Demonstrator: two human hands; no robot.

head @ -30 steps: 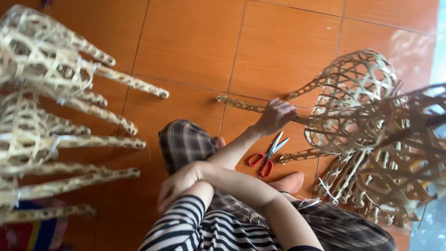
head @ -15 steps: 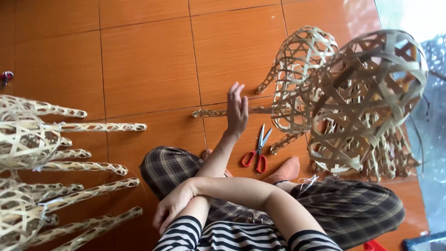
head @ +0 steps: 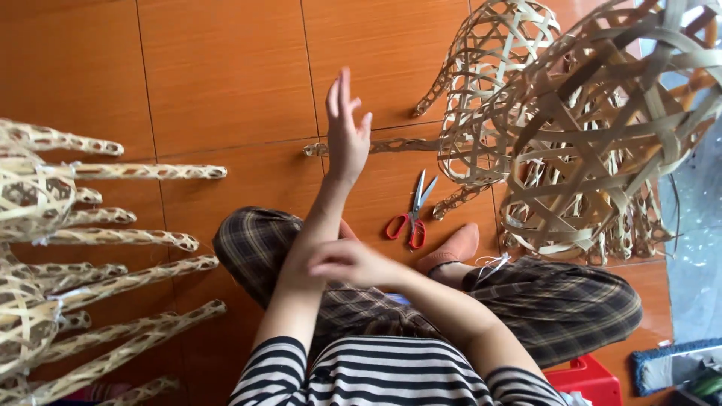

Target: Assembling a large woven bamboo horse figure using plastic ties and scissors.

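My left hand [head: 346, 128] is raised over the orange tiled floor, fingers spread and holding nothing. Just beyond it lies the tip of a woven bamboo leg [head: 380, 145] that belongs to an open-weave bamboo basket [head: 492, 90]. My right hand [head: 342, 262] rests on my left forearm with loosely curled fingers and nothing in it. Red-handled scissors [head: 410, 218] lie on the floor close to my bare foot [head: 453, 248]. I sit cross-legged in plaid trousers and a striped shirt.
A larger woven bamboo basket [head: 609, 135] hangs close to the camera at the right. Several woven bamboo pieces with long legs [head: 113, 240] stretch in from the left. A red plastic box [head: 594, 376] and a blue-edged brush [head: 669, 361] sit at the bottom right.
My left hand has let go of the woven leg's tip and lifted with fingers spread. The view has swung, bringing the baskets at the right nearer.
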